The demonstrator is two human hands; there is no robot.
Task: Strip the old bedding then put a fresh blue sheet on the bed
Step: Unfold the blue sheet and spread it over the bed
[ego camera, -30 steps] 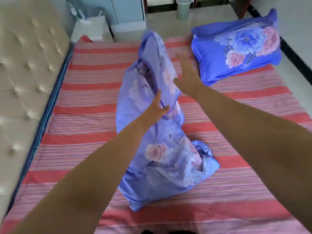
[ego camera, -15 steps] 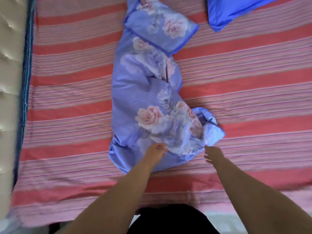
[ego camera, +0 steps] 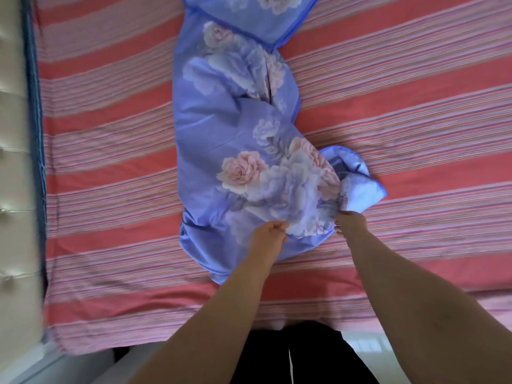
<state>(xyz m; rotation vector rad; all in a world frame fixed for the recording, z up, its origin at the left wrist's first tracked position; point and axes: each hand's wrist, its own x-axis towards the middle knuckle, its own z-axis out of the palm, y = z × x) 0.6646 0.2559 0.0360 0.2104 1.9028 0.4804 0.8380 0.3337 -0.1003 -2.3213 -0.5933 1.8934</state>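
Pink-and-red striped bedding (ego camera: 110, 167) covers the whole bed, stripes running across, its near edge hanging over the side toward the person. Left of this striped bedding runs a narrow blue edge strip (ego camera: 34, 106), and beyond that a padded cream headboard (ego camera: 13, 189) with buttons.

Blue floral sheet (ego camera: 221, 139), bunched and partly folded, lies along the middle of the striped bedding as a long crumpled heap; a folded-over corner sits at its far end, top of view. Pink and pale roses are printed on it. A loose flap with a pale underside sticks out at the heap's near right.

Person stands at the near edge of the striped bedding, dark trousers (ego camera: 277, 356) visible below, both bare forearms reaching in. Left hand (ego camera: 270, 234) has fingers curled tight, gripping a fold at the near end of the blue sheet. Right hand (ego camera: 350, 224) is at the sheet's near right edge, just under the pale flap, fingers curled onto the fabric, seemingly pinching it; fingertips partly hidden.
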